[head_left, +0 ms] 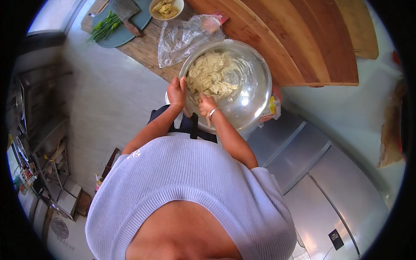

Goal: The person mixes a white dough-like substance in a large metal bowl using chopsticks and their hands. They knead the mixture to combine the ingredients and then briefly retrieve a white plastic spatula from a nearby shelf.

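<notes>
A large shiny metal bowl (255,86) stands at the near edge of a wooden table and holds a pale, lumpy, sticky dough (212,71). My left hand (177,92) is closed on the bowl's left rim. Over the bowl's near side, my right hand (207,105), with a bracelet at the wrist, is closed around a light-brown wooden stick (208,121). One end of the stick shows below the fist; its other end is hidden by my hand and the dough.
A crumpled clear plastic bag (175,41) lies beyond the bowl. Farther left, a cleaver (124,9) and green onions (106,27) rest on a round board (119,40). A small bowl (151,11) holds yellowish pieces. Wooden boards (299,39) lie right; a steel cabinet (320,186) stands nearer.
</notes>
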`<state>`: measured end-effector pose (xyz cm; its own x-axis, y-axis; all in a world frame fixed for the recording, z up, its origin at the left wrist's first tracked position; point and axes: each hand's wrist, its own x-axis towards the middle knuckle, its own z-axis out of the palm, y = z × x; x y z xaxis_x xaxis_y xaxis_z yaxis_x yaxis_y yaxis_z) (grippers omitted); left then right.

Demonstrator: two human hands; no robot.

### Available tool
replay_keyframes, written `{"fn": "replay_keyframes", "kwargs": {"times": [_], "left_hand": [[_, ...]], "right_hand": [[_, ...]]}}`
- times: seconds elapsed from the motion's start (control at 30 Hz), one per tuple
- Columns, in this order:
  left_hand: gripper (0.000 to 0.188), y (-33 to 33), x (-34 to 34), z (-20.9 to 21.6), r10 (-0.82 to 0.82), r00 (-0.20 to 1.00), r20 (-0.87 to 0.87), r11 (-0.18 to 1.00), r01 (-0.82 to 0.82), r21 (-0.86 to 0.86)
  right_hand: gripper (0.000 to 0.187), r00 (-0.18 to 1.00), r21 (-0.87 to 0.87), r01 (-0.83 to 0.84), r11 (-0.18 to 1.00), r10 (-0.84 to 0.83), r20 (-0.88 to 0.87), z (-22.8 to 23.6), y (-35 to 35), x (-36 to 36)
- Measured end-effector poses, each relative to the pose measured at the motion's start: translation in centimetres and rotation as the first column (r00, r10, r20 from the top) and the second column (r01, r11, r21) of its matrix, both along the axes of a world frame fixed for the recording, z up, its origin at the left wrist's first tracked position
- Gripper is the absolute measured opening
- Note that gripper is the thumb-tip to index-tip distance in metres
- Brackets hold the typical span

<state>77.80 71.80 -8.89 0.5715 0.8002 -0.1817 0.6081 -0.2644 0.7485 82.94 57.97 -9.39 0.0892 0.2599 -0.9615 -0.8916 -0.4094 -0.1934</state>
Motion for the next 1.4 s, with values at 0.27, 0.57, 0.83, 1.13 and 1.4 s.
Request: {"fn": "replay_keyframes", "kwargs": {"times": [0.27, 0.57, 0.83, 1.13, 1.4], "left_hand": [[0.034, 0.4, 0.0, -0.6, -0.04, 0.999, -0.003, 0.999, 0.039, -0.027], [0.024, 2.1, -1.8, 4.7, -0.286, 0.954, 0.085, 0.954, 0.275, 0.123], [0.031, -3.2, -1.4, 7.5, -0.361, 0.929, -0.087, 0.117, -0.047, -0.992], [0.012, -4.0, -1.8, 6.3, -0.311, 0.95, -0.037, 0.072, -0.016, -0.997], [0.01, -2.5, -3.2, 6.7, -0.311, 0.948, -0.062, 0.26, 0.022, -0.965]], "right_hand": [[0.039, 0.95, 0.082, 0.308, 0.948, -0.31, 0.016, 2.6, -4.5, 1.2], [0.035, 0.728, 0.28, 0.684, 0.673, -0.651, -0.216, 3.2, -4.2, 0.0], [0.045, 0.807, 0.021, 0.162, 0.987, -0.144, 0.573, -2.5, -1.0, -1.3], [0.037, 0.855, 0.103, 0.308, 0.946, -0.322, 0.407, -0.7, -4.4, -0.8], [0.036, 0.273, -0.422, -0.017, 0.906, 0.41, 0.87, 1.9, -7.0, -4.3]]}}
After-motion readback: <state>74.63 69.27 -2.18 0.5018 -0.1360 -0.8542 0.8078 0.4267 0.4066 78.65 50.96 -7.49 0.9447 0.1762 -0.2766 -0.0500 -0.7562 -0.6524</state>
